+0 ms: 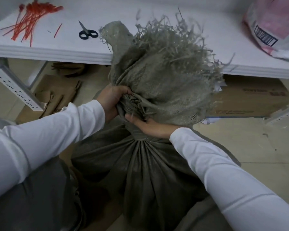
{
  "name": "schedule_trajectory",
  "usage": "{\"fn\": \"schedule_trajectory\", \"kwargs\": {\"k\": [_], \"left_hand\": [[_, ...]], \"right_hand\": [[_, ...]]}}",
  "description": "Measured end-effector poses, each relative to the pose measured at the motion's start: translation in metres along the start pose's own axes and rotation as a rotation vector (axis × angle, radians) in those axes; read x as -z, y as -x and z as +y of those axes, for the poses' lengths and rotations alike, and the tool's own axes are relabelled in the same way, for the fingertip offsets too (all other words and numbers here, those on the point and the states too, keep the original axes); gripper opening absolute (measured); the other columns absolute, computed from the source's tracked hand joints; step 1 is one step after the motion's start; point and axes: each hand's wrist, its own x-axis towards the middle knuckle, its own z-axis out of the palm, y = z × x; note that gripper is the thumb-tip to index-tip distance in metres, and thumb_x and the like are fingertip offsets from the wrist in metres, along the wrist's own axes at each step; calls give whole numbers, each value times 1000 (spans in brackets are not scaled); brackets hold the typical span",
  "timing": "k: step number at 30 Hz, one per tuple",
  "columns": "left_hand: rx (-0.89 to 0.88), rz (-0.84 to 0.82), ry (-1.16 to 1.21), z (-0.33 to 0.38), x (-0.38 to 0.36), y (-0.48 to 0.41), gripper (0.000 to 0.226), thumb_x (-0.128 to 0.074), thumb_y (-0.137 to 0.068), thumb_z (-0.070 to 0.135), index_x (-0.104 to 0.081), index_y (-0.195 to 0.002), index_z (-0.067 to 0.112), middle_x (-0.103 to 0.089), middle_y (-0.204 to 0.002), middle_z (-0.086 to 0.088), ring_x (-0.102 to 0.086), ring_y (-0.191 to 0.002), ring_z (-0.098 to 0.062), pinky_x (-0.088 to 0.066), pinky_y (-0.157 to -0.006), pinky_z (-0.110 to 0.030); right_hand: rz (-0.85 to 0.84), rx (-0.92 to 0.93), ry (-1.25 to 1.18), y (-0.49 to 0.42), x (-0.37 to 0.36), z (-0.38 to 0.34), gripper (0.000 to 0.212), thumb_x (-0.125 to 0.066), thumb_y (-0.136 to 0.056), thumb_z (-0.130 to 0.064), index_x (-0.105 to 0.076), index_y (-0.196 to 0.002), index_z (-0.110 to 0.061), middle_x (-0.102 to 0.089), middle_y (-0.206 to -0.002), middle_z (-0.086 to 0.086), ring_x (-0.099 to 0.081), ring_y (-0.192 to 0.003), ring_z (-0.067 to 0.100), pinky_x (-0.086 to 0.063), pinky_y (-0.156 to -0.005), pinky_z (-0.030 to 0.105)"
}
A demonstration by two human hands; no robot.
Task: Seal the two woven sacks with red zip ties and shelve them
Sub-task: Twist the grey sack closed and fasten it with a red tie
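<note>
A grey-green woven sack (145,167) stands on the floor between my knees, its mouth gathered into a neck with a frayed top fanning out above. My left hand (110,100) grips the bunched neck from the left. My right hand (147,125) wraps around the neck from below and right. A pile of red zip ties (29,19) lies on the white shelf (45,52) at the far left, with one loose red tie (58,30) beside it. No tie is visible on the neck. I see only one sack.
Black-handled scissors (87,31) lie on the shelf near the ties. A pink and white plastic bag (274,25) sits at the shelf's right end. Flattened cardboard (250,99) lies on the floor under the shelf. A perforated white shelf upright (15,87) slants at left.
</note>
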Motion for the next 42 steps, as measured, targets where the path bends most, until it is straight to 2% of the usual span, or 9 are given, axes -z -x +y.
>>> {"fn": "schedule_trajectory", "kwargs": {"k": [5, 8, 13, 17, 21, 24, 26, 31, 42], "left_hand": [[-27, 40, -106, 0, -7, 4, 16, -51, -88, 0, -61, -83, 11, -66, -71, -2, -65, -60, -11, -54, -55, -20], [-95, 41, -361, -2, -8, 7, 11, -52, -95, 14, -60, -103, 17, -63, -84, 10, -59, -70, 0, -47, -63, -14], [-91, 27, -756, -2, 5, 5, 62, -38, -94, 57, -42, -141, 17, -51, -134, -2, -51, -119, -22, -39, -104, -36], [-9, -67, -880, 0, 13, 8, 83, -34, -79, 80, -61, -122, 14, -63, -122, -3, -63, -104, -23, -39, -105, -34], [86, -222, -899, -2, 20, 6, 49, -44, -95, 49, -65, -102, 6, -71, -94, -12, -70, -68, -8, -54, -72, -15], [135, -365, -830, -3, 24, 6, 30, -57, -91, 20, -66, -102, -6, -70, -92, -20, -68, -73, -19, -56, -74, -26], [58, -437, -950, -1, 30, 6, 19, -53, -93, 7, -70, -86, 1, -71, -76, -8, -64, -60, -9, -52, -62, -20], [-156, -369, -1278, -12, 32, 8, 27, -58, -91, 20, -66, -73, 3, -62, -68, -4, -52, -60, -11, -40, -62, -23], [-114, -371, -1321, -26, 22, 17, 40, -42, -97, 30, -66, -77, 5, -56, -67, 5, -54, -69, -14, -35, -64, -22]], "right_hand": [[97, 42, 273, -4, 8, -7, 59, -51, -88, -60, -47, -139, -29, -49, -141, -13, -41, -129, 3, -25, -110, 21], [164, 15, 313, -7, 9, 1, 54, -56, -82, -64, -60, -125, -31, -62, -126, -12, -54, -118, 10, -40, -103, 28], [275, 65, 397, -12, 7, 3, 67, -55, -72, -71, -58, -126, -32, -63, -126, -10, -55, -118, 14, -44, -101, 35], [344, 15, 327, -16, 14, -2, 65, -54, -66, -74, -66, -113, -31, -68, -113, -8, -61, -107, 16, -48, -95, 35], [387, -34, 209, -17, 20, -2, 58, -57, -68, -71, -72, -97, -23, -72, -99, -3, -65, -96, 19, -51, -91, 39], [417, -43, 218, -19, 21, -2, 60, -59, -71, -68, -73, -93, -14, -73, -94, 2, -65, -92, 21, -52, -90, 42], [429, -62, 204, -18, 22, -3, 61, -61, -72, -65, -72, -91, -7, -73, -91, 5, -65, -88, 22, -52, -89, 42], [453, -86, 293, -19, 24, -3, 56, -67, -73, -62, -45, -49, -16, -48, -48, -1, -53, -56, 20, -38, -56, 31], [516, -60, 233, -25, 27, 10, 52, -70, -69, -60, -45, -52, -17, -43, -48, 0, -45, -51, 19, -31, -56, 31]]}}
